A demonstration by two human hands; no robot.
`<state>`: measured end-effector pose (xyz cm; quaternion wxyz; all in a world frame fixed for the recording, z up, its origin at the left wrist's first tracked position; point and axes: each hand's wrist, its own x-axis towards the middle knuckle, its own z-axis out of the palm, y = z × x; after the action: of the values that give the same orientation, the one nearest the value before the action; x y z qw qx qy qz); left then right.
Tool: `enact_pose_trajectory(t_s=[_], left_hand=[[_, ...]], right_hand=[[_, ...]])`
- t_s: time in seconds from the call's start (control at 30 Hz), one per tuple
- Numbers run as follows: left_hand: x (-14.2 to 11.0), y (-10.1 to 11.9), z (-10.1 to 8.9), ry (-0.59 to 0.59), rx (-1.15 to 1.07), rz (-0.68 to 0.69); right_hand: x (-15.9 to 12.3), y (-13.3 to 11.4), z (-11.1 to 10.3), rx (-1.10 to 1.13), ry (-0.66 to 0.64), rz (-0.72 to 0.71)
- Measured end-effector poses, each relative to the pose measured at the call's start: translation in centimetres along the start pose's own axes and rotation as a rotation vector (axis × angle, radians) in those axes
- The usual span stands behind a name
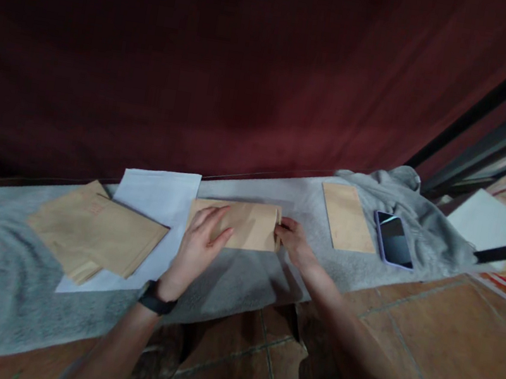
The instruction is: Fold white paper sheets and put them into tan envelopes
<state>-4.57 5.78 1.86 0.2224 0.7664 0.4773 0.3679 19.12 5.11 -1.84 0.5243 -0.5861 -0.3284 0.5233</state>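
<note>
I have the brown envelope (249, 230) lying lengthwise on the grey cloth (229, 282) in the middle of the frame. My left hand (204, 233) is spread over its left part, thumb apart from the fingers, resting on the paper without gripping it. My right hand (291, 235) is curled nearly closed, its fingertips pinching the right-hand end, where the paper looks folded or lifted; my fingers hide exactly how.

I judge that I am working this end, perhaps a flap or crease. The next move calls for steady, light pressure on the left and a careful pinch on the right, so the paper doesn't skew.

At the left of the frame a loose pile of brown envelopes (125, 236) overlaps some white paper (161, 191), whose edge comes close by my left hand and could snag. Right of centre lies a single envelope (348, 219), with a phone (393, 240) just beyond; both sit apart from my right hand. A dark red curtain (248, 99) fills the top.
</note>
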Motion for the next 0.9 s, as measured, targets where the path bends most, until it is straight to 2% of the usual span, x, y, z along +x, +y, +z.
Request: enact_pose_trajectory(t_s=[0.07,0.13,0.17,0.27,0.37,0.47,0.53,0.73,0.9], left_hand=[[-1.0,1.1,1.1,-0.045,-0.297,-0.209],[-2.0,2.1,2.3,-0.248,-0.590,-0.434],[-2.4,2.6,2.9,-0.272,-0.720,-0.539],[-2.8,3.3,3.9,-0.242,-1.048,-0.743],[-2.3,3.1,4.3,-0.149,-1.245,-0.826],[-2.0,2.5,4.7,-0.083,-1.272,-0.850],[-1.9,2.0,5.0,-0.092,-1.236,-0.857],[-1.9,0.8,4.5,-0.227,-1.133,-0.851],[-1.4,-0.5,2.8,-0.402,-0.996,-0.850]], right_hand=[[0.2,-0.2,-0.2,0.050,0.055,-0.002],[0.2,-0.4,-0.4,0.088,0.065,0.003],[0.1,-0.5,-0.5,0.119,0.052,0.011],[-0.8,-0.5,-0.2,0.201,-0.025,0.050],[-2.1,-0.2,0.6,0.208,-0.080,0.089],[-3.1,-0.1,1.2,0.200,-0.168,0.127],[-3.5,-0.2,1.1,0.165,-0.225,0.149],[-2.7,-0.3,-1.4,-0.002,-0.242,0.153],[-1.8,0.8,-2.9,-0.191,-0.381,-0.002]])
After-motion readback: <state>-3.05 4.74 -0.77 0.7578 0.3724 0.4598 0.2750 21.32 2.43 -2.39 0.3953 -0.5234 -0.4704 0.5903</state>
